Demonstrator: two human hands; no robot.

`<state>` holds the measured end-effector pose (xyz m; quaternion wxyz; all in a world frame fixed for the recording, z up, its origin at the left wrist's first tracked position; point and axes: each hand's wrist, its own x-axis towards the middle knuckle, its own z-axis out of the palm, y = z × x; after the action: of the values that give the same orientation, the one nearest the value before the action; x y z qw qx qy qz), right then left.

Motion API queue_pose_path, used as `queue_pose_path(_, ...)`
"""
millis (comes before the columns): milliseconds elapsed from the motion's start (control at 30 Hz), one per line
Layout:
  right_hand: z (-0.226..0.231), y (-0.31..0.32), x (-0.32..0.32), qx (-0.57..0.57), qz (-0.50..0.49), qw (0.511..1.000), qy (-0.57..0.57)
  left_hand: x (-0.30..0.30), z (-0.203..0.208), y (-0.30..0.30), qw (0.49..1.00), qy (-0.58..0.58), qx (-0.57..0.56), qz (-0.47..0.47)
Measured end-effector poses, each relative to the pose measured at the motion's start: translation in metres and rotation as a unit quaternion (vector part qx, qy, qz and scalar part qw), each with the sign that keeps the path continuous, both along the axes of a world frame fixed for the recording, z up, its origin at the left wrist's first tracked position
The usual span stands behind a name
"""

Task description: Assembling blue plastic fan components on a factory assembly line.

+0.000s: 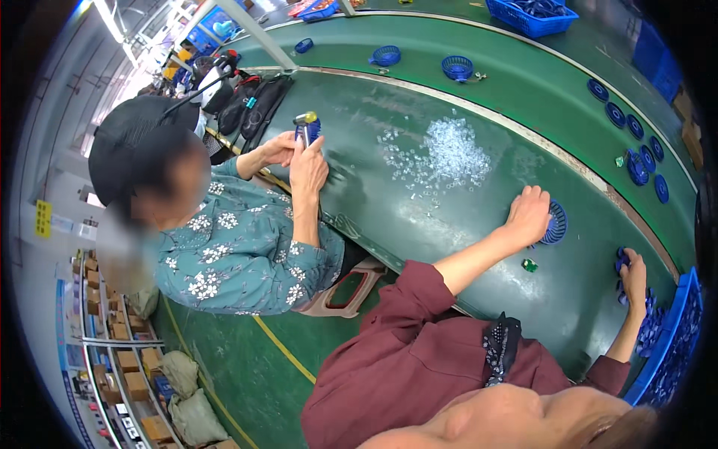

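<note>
My left hand [529,215] has its fingers curled at the left rim of a round blue slotted plastic basket [556,224] on the green work surface. Just below that basket lies a small shiny green piece [529,265]. Farther right, my right hand [635,280] is closed, its fingertips on a small dark blue plastic part [621,259]. More loose blue parts [651,329] lie beneath and beside that wrist, along a blue tray [692,299] filled with similar parts.
A pile of small clear pieces [455,153] lies mid-table. On the left, a co-worker's hands [305,166] hold a yellow-headed hammer [305,120] and a blue basket. Beyond a raised ledge, the green belt [523,86] carries blue baskets [458,68] and round blue pieces [615,114].
</note>
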<state>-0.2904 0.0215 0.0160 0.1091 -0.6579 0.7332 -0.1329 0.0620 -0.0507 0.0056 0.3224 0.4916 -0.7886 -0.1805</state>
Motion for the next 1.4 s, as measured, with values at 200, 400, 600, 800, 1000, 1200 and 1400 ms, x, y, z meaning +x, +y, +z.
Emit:
queue_pose_path(200,-0.001,0.000,0.002,-0.013,0.058,0.997,0.046,0.008,-0.016,-0.004,0.995,0.076,0.072,0.000)
queue_pose_path(400,-0.010,0.001,0.002,-0.096,-0.048,0.994,-0.005,-0.001,-0.014,-0.003,0.902,0.358,0.240,-0.008)
queue_pose_path(600,0.007,-0.001,0.060,-0.251,-0.147,0.923,-0.253,-0.004,-0.013,-0.008,0.589,0.602,0.534,-0.078)
queue_pose_path(800,0.053,-0.008,0.186,-0.193,0.112,0.960,-0.172,0.005,-0.002,-0.008,0.611,0.569,0.544,-0.085)
queue_pose_path(1000,0.040,-0.013,0.200,-0.187,0.148,0.971,-0.002,-0.007,-0.005,-0.002,0.653,0.533,0.522,-0.125)
queue_pose_path(1200,0.028,-0.021,0.210,-0.216,0.163,0.962,-0.040,-0.004,-0.009,0.004,0.711,0.524,0.460,-0.091)
queue_pose_path(1400,0.039,-0.016,0.193,-0.264,0.104,0.954,-0.095,-0.005,-0.005,0.008,0.813,0.466,0.332,-0.106)
